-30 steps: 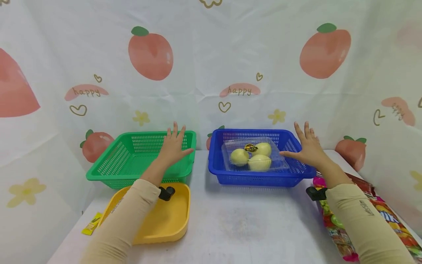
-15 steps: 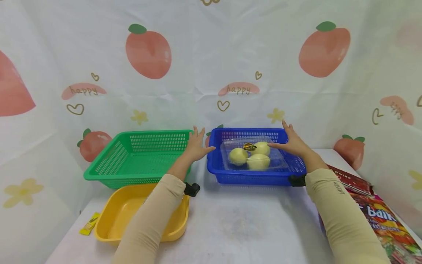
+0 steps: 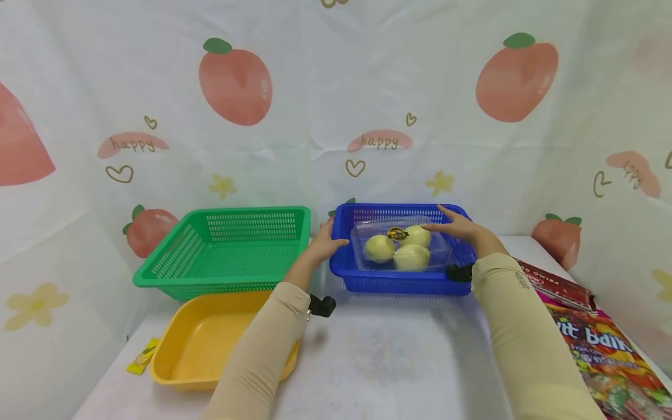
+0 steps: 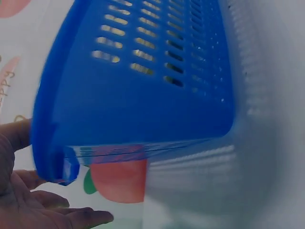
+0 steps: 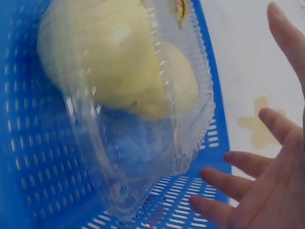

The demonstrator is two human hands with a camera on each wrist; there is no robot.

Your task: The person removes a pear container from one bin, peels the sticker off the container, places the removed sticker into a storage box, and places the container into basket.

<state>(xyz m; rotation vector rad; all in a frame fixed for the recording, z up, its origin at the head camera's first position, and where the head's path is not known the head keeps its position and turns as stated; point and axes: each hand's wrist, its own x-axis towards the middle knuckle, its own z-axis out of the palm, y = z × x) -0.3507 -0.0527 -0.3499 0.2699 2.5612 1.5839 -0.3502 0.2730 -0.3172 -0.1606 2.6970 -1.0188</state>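
Note:
A blue plastic basket [image 3: 409,284] stands at the back right of the table. Inside it lies a clear clamshell box [image 5: 136,143] with several pale yellow-green round fruits [image 3: 412,257] and a dark-and-gold label [image 3: 398,234]. My left hand [image 3: 321,246] is at the basket's left end; in the left wrist view its thumb [image 4: 16,133] reaches the rim while the other fingers spread loosely outside. Over the basket's right side hovers my right hand [image 3: 462,227], its fingers spread and apart from the box in the right wrist view.
To the left stands a green basket [image 3: 223,286], with a yellow tub [image 3: 226,332] in front of it. A small yellow packet [image 3: 143,356] lies by the tub. Colourful snack bags [image 3: 609,356] and a dark red packet [image 3: 556,283] lie at the right. A printed curtain hangs behind.
My left hand has moved right, from over the green basket to the blue basket's left rim. My right hand has moved left and lower over the blue basket's right side.

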